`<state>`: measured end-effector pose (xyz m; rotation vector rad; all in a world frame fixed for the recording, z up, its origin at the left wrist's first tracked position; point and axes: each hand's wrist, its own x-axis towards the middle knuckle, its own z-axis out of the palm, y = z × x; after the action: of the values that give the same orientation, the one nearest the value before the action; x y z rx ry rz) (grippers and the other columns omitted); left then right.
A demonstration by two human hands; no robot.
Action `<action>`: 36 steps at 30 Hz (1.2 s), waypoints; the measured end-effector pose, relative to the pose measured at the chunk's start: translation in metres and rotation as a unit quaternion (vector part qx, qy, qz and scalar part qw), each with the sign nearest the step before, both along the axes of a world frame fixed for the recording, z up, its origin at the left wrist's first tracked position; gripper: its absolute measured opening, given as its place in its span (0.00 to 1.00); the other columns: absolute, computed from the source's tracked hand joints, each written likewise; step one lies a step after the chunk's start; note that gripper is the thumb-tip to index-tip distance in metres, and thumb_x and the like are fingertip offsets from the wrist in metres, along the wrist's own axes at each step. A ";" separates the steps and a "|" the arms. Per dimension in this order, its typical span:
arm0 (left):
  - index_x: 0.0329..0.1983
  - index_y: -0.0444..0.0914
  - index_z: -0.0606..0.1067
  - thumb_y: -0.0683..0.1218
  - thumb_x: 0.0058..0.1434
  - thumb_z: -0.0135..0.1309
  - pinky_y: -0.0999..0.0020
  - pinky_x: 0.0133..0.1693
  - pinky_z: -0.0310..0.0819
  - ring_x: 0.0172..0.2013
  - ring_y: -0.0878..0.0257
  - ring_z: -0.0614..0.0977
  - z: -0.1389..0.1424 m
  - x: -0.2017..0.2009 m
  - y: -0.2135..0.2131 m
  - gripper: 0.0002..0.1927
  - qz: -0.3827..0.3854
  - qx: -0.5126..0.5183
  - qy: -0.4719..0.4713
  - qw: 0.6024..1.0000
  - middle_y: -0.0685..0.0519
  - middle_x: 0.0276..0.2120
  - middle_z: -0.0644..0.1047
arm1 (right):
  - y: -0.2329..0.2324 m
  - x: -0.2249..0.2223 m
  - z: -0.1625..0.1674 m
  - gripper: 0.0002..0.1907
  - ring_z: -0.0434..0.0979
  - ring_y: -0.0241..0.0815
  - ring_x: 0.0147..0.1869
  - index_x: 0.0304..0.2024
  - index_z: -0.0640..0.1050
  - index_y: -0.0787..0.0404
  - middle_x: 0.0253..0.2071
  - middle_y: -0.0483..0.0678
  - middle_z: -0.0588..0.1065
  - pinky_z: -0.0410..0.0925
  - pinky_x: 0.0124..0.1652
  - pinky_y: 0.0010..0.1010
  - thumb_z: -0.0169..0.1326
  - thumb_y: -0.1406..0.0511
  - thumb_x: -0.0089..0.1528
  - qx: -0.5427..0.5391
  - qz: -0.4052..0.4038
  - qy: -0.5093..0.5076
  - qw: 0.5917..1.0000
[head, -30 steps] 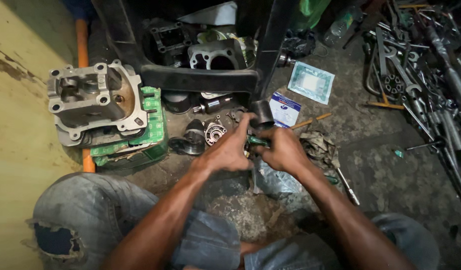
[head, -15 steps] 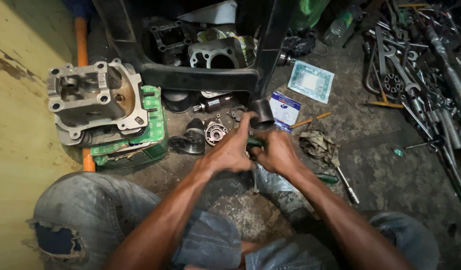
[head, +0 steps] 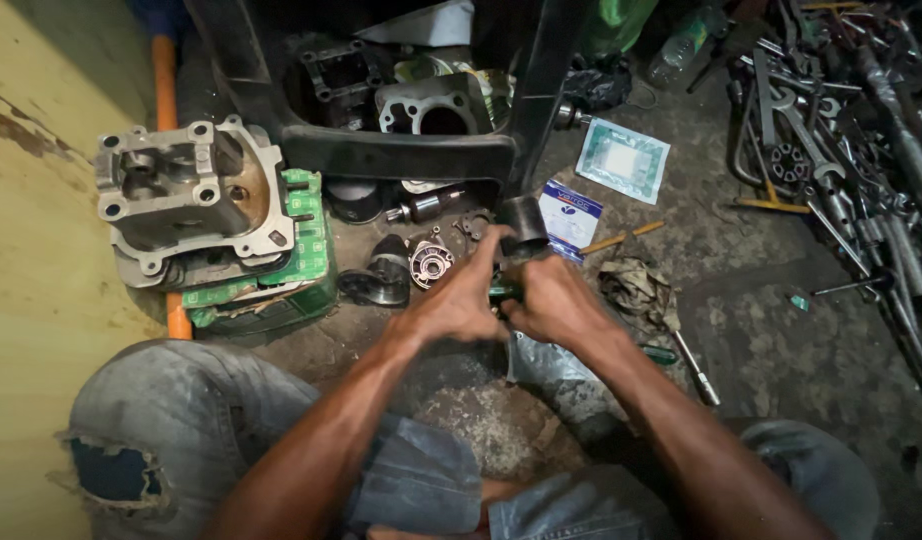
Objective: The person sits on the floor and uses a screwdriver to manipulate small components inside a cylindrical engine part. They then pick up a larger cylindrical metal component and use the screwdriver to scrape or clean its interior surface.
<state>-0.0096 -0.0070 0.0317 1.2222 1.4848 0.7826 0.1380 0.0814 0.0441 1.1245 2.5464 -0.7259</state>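
Both hands meet over the dirty floor in the middle of the head view. My left hand (head: pixel 459 298) and my right hand (head: pixel 553 300) are closed together around a small dark part with a green bit (head: pixel 503 291) between them; most of it is hidden by the fingers. A black cylindrical piece (head: pixel 522 221) stands just beyond my fingertips. A small round metal part (head: pixel 430 264) and a dark curved part (head: pixel 378 280) lie to the left of my left hand.
A grey engine cylinder head (head: pixel 186 200) rests on a green box (head: pixel 306 255) at the left. Another cylinder (head: pixel 436 105) sits behind a black bar (head: pixel 396 157). Small packets (head: pixel 621 158) and a crumpled rag (head: pixel 636 285) lie right; several wrenches (head: pixel 831 160) pile at far right.
My hands have stayed together on the small part, shifting only slightly. Nothing else has moved.
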 end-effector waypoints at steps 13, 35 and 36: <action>0.68 0.37 0.51 0.37 0.37 0.71 0.58 0.30 0.78 0.31 0.49 0.82 -0.022 0.002 0.003 0.57 -0.002 0.230 0.081 0.970 0.37 0.38 0.77 | -0.004 -0.003 0.009 0.17 0.83 0.59 0.36 0.41 0.82 0.65 0.31 0.64 0.80 0.75 0.40 0.47 0.65 0.65 0.49 0.067 0.044 0.089 0.993; 0.69 0.40 0.47 0.35 0.40 0.68 0.64 0.24 0.78 0.20 0.57 0.78 0.004 0.002 0.002 0.57 -0.039 0.095 0.065 0.993 0.45 0.31 0.75 | 0.004 -0.002 0.009 0.22 0.82 0.50 0.26 0.48 0.81 0.63 0.27 0.58 0.80 0.76 0.31 0.40 0.64 0.65 0.51 0.043 0.074 0.064 0.994; 0.67 0.38 0.50 0.35 0.40 0.70 0.64 0.25 0.79 0.21 0.58 0.80 0.003 0.002 0.003 0.55 -0.045 0.139 0.069 0.987 0.45 0.33 0.75 | 0.004 -0.001 0.009 0.23 0.82 0.50 0.26 0.50 0.81 0.62 0.26 0.58 0.80 0.76 0.32 0.40 0.63 0.66 0.51 0.033 0.070 0.077 0.994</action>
<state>-0.0073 -0.0044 0.0348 1.5701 1.4530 0.8792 0.1370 0.0852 0.0532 0.9312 2.7649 -0.7231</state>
